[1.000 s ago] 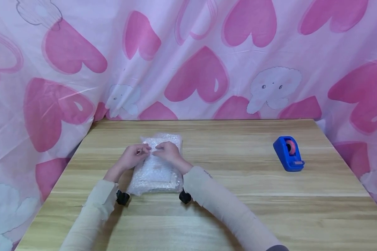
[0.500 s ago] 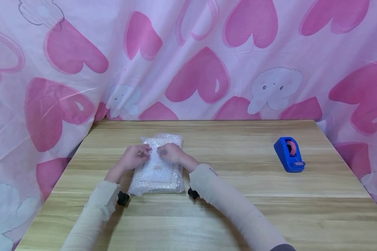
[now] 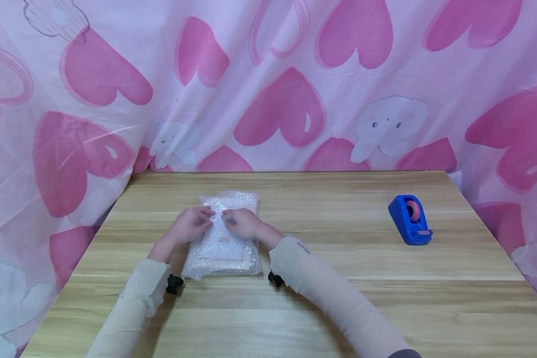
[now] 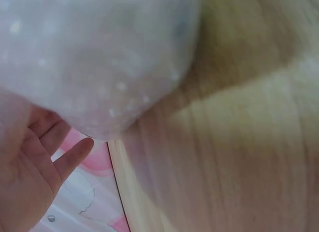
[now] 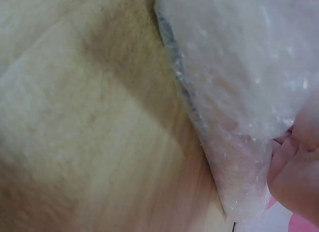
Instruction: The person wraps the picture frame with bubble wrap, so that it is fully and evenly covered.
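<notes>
A parcel in clear bubble wrap (image 3: 225,251) lies flat on the wooden table, left of the middle. What is inside it cannot be made out. My left hand (image 3: 190,226) is over the parcel's left side, thumb and fingertips pinching the wrap near its upper middle. In the left wrist view the outer fingers of the left hand (image 4: 37,167) stand loose; the pinching tips are hidden behind the film. Close by on the right, my right hand (image 3: 243,223) holds the wrap with curled fingers. The right wrist view shows the right hand (image 5: 296,177) at the wrap's edge.
A blue tape dispenser (image 3: 410,220) with a pinkish roll stands at the right on the table (image 3: 340,199). Behind and beside the table hangs a pink curtain (image 3: 277,44) with hearts. A black wrist-camera piece (image 3: 174,284) sits under the left wrist.
My right hand has drawn slightly right, widening the gap between the two hands, and its fingers look more curled. The left hand and the parcel have stayed nearly in place.
</notes>
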`<state>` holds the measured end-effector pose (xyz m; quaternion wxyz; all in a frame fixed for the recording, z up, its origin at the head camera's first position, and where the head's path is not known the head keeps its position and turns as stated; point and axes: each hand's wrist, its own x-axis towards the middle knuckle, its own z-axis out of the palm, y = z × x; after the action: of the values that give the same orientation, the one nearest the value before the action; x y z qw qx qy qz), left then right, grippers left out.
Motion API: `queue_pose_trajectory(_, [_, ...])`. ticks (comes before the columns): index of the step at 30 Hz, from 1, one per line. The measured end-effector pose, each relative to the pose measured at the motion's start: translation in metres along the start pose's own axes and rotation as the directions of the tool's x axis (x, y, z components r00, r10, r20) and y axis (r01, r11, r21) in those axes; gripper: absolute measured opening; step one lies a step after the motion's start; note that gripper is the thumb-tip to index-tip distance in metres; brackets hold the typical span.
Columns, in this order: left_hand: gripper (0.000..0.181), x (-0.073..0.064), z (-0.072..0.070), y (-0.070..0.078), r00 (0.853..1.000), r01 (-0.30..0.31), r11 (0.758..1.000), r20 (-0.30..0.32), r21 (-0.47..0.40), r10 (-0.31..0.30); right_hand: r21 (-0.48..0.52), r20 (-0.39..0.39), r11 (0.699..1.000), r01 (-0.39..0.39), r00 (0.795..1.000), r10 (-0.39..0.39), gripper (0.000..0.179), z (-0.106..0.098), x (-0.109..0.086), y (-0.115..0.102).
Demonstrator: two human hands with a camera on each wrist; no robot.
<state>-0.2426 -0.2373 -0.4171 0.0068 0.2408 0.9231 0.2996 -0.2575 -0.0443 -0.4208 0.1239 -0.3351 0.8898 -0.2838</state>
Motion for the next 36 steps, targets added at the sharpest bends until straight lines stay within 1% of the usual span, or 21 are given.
queue_pose_trajectory(3, [0.005, 0.000, 0.000, -0.002, 0.998, -0.064, 0.997, -0.013, 0.041, 0.065, 0.004, -0.002, 1.000, 0.006, 1.000, -0.006, 0.032, 0.001, 0.000, 0.001])
queue_pose_trajectory(5, [0.005, 0.001, 0.000, -0.004, 0.997, -0.081, 0.995, -0.014, 0.060, 0.082, 0.009, -0.004, 1.000, 0.007, 1.000, -0.007, 0.032, 0.001, 0.000, 0.001])
queue_pose_trajectory(7, [0.003, 0.000, 0.000, -0.004, 0.997, -0.071, 0.995, -0.020, 0.066, 0.072, 0.019, -0.004, 1.000, 0.004, 1.000, -0.004, 0.033, 0.002, 0.000, 0.001])
queue_pose_trajectory(10, [0.011, 0.000, 0.000, -0.003, 0.999, -0.044, 0.995, -0.021, 0.089, 0.046, 0.022, -0.015, 1.000, 0.012, 1.000, -0.011, 0.033, 0.005, 0.000, 0.002])
queue_pose_trajectory(13, [0.019, 0.002, -0.001, 0.001, 1.000, -0.021, 0.991, 0.001, 0.132, 0.022, 0.029, -0.031, 0.999, 0.025, 0.999, -0.024, 0.033, 0.006, 0.000, 0.002])
queue_pose_trajectory(15, [0.019, 0.004, -0.001, 0.004, 1.000, -0.007, 0.988, 0.019, 0.153, 0.004, 0.026, -0.037, 0.999, 0.028, 0.999, -0.027, 0.033, 0.006, -0.001, 0.003])
queue_pose_trajectory(18, [0.019, 0.008, 0.001, 0.006, 1.000, -0.010, 0.988, 0.021, 0.155, 0.007, 0.013, -0.039, 1.000, 0.021, 0.999, -0.020, 0.032, 0.006, -0.002, 0.003])
queue_pose_trajectory(20, [0.018, 0.010, 0.003, 0.004, 1.000, -0.028, 0.989, 0.008, 0.145, 0.027, 0.016, -0.036, 1.000, 0.012, 0.999, -0.012, 0.032, 0.005, -0.002, 0.003])
queue_pose_trajectory(22, [0.017, 0.011, 0.006, 0.001, 0.999, -0.049, 0.988, -0.009, 0.144, 0.051, 0.051, -0.042, 0.999, 0.014, 0.999, -0.011, 0.031, 0.003, -0.002, 0.004])
queue_pose_trajectory(24, [0.016, 0.011, 0.007, 0.000, 0.998, -0.052, 0.988, -0.016, 0.148, 0.055, 0.117, -0.063, 0.993, 0.005, 0.998, 0.003, 0.030, 0.001, -0.001, 0.005])
queue_pose_trajectory(27, [0.014, 0.010, 0.008, -0.001, 0.999, -0.046, 0.986, -0.022, 0.161, 0.050, 0.239, -0.134, 0.971, -0.008, 0.990, 0.041, 0.027, -0.002, 0.001, 0.007])
queue_pose_trajectory(28, [0.014, 0.009, 0.009, -0.001, 0.999, -0.043, 0.986, -0.022, 0.163, 0.047, 0.261, -0.164, 0.965, -0.009, 0.985, 0.053, 0.026, -0.002, 0.002, 0.007])
queue_pose_trajectory(29, [0.014, 0.009, 0.009, -0.001, 0.999, -0.039, 0.986, -0.023, 0.160, 0.043, 0.257, -0.193, 0.966, -0.010, 0.979, 0.062, 0.025, -0.003, 0.003, 0.008])
queue_pose_trajectory(32, [0.013, 0.008, 0.010, -0.001, 0.998, -0.038, 0.987, -0.037, 0.154, 0.044, 0.178, -0.270, 0.984, -0.019, 0.961, 0.067, 0.021, -0.004, 0.006, 0.009])
queue_pose_trajectory(34, [0.012, 0.008, 0.010, -0.001, 0.997, -0.043, 0.988, -0.051, 0.149, 0.051, 0.083, -0.292, 0.996, -0.037, 0.955, 0.059, 0.019, -0.005, 0.008, 0.011])
queue_pose_trajectory(36, [0.012, 0.008, 0.010, -0.001, 0.996, -0.053, 0.988, -0.065, 0.145, 0.063, 0.023, -0.292, 0.999, -0.047, 0.955, 0.052, 0.018, -0.005, 0.009, 0.013])
